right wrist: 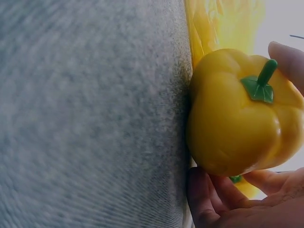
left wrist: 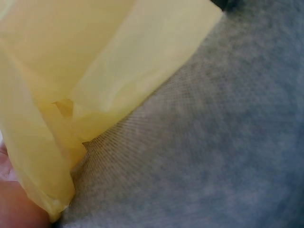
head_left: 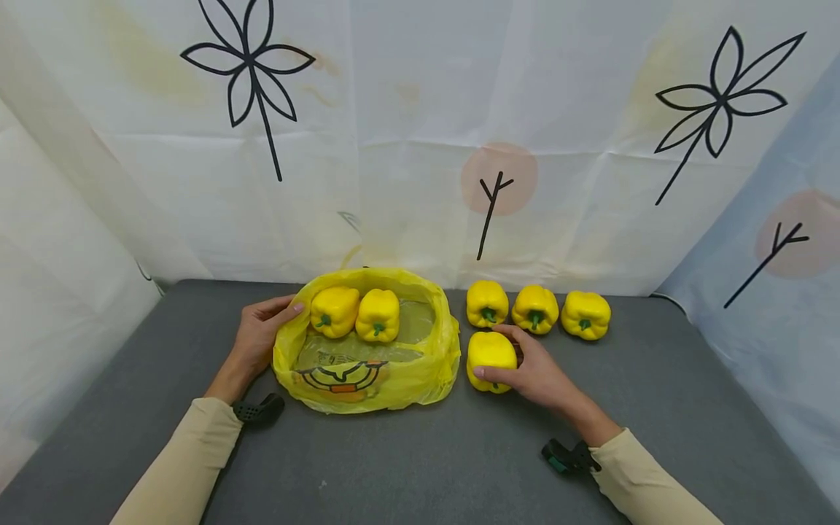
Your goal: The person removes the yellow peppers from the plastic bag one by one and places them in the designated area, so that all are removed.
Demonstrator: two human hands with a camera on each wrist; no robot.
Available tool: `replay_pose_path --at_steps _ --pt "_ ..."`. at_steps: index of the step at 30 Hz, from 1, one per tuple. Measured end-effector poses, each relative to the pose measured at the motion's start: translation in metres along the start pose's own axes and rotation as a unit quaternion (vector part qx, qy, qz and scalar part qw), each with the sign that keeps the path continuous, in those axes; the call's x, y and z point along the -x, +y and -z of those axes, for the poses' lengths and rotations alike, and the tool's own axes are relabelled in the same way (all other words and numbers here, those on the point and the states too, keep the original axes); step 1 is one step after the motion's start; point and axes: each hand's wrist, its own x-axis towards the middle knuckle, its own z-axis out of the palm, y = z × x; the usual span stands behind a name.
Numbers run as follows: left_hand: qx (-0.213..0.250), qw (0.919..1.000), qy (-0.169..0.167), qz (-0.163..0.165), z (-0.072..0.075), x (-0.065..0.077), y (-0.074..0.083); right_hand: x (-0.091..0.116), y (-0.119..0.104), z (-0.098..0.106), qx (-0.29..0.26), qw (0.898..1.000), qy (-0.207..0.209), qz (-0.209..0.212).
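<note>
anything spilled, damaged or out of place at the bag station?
Nothing looks spilled or damaged: two peppers in the yellow bag, three in a row beside it, one held pepper in the right hand. Only oddity: a pale speck on the otherwise plain dark tabletop, too small to identify.

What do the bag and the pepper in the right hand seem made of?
Yellow bag: likely thin plastic film, slightly shiny; it wrinkles and looks translucent. Pepper in the right hand: glossy, perhaps moulded plastic or coated foam, given its even colour and neat green stem.
</note>
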Motion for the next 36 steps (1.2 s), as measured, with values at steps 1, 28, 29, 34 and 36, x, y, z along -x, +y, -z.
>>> replay_pose_path --at_steps 1,28,29,34,36 --pt "0.002 1.0000 -0.002 0.000 0.000 0.000 0.000 0.000 0.000 0.000 -0.005 1.000 0.000 -0.001" --pt "0.005 0.9999 -0.002 0.011 0.000 0.000 0.003 0.004 -0.014 0.012 0.021 0.999 0.032 0.013" --pt "0.007 0.9999 -0.002 0.010 0.000 0.000 0.002 0.005 -0.015 0.014 0.021 0.999 0.034 0.018" --pt "0.013 0.9999 -0.008 0.002 0.001 0.000 0.001 0.010 -0.020 0.021 0.024 0.998 0.047 0.043" --pt "0.014 0.9999 -0.010 -0.001 0.001 -0.001 0.000 0.011 -0.023 0.024 0.026 0.997 0.051 0.043"
